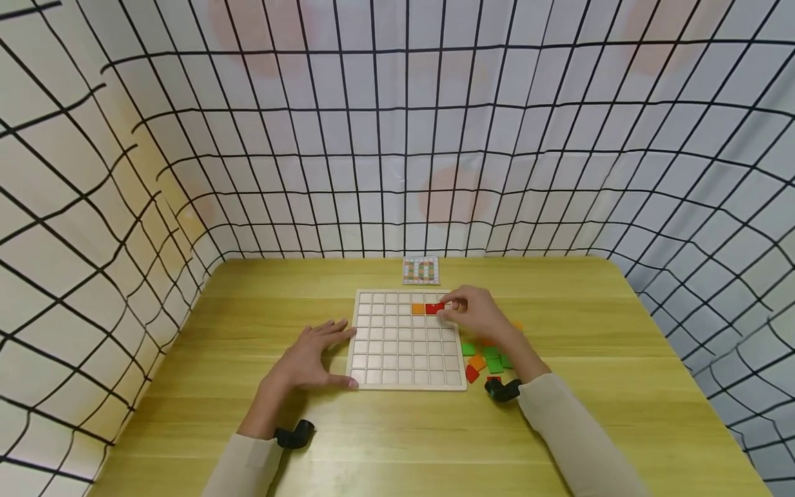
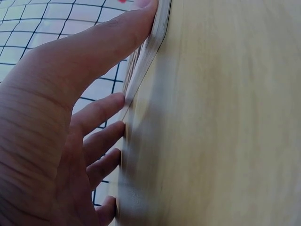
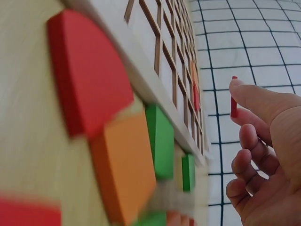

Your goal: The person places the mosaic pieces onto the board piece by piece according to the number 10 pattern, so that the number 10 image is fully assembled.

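A wooden grid board [image 1: 397, 352] of square cells lies flat on the table. In its second row sit an orange square tile [image 1: 418, 309] and a red tile [image 1: 430, 309]. My right hand [image 1: 477, 312] pinches another red tile [image 3: 233, 97] between thumb and forefinger, above the board's upper right cells; the right wrist view shows it apart from the board. My left hand [image 1: 309, 355] is spread at the board's left side, thumb near its lower left corner and forefinger touching the left edge. In the left wrist view that thumb [image 2: 108, 42] rests against the board's rim [image 2: 150, 52].
Loose green tiles [image 1: 493, 362], orange ones [image 1: 477, 362] and red ones [image 1: 472, 374] lie right of the board, partly under my right forearm. A small patterned card [image 1: 421, 270] lies behind the board. Grid-patterned cloth [image 1: 397, 138] rises behind the table and at both sides.
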Demonstrator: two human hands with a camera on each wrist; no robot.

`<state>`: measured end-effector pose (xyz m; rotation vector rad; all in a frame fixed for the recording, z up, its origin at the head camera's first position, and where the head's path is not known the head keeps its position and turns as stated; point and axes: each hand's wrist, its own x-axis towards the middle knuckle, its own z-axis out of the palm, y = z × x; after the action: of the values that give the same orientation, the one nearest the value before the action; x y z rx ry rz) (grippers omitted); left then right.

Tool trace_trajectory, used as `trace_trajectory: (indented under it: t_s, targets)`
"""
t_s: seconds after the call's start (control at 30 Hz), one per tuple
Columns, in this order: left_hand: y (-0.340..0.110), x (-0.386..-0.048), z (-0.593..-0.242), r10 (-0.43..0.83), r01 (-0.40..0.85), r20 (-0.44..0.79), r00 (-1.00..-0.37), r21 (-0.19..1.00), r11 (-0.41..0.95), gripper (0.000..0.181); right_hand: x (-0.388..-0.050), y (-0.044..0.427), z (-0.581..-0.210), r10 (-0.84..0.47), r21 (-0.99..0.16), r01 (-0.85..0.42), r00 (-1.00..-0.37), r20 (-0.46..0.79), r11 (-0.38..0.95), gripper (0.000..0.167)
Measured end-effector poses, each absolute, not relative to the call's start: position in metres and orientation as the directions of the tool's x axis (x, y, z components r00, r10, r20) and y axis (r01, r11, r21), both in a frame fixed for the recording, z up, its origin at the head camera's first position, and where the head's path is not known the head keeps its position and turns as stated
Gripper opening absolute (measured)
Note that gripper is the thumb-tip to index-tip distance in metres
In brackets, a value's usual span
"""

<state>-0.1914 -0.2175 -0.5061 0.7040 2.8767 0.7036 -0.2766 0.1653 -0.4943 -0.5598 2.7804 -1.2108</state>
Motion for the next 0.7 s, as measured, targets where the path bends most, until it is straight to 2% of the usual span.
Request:
trace_trajectory:
  t_s: [0.37, 0.7]
  targets:
    - [-0.218, -0.192, -0.506, 0.458, 0.416, 0.028, -0.889, 0.47, 0.779, 0.105, -0.284, 0.134, -0.496, -0.389, -0.769, -0.285, -0.92, 0.052, 0.572, 0.024]
    - [-0.217, -0.192, -0.505, 0.459, 0.409, 0.01, -0.888, 0.472, 0.781, 0.105, -0.298, 0.109, -0.501, -0.422, -0.758, -0.309, -0.905, 0.049, 0.575, 0.027]
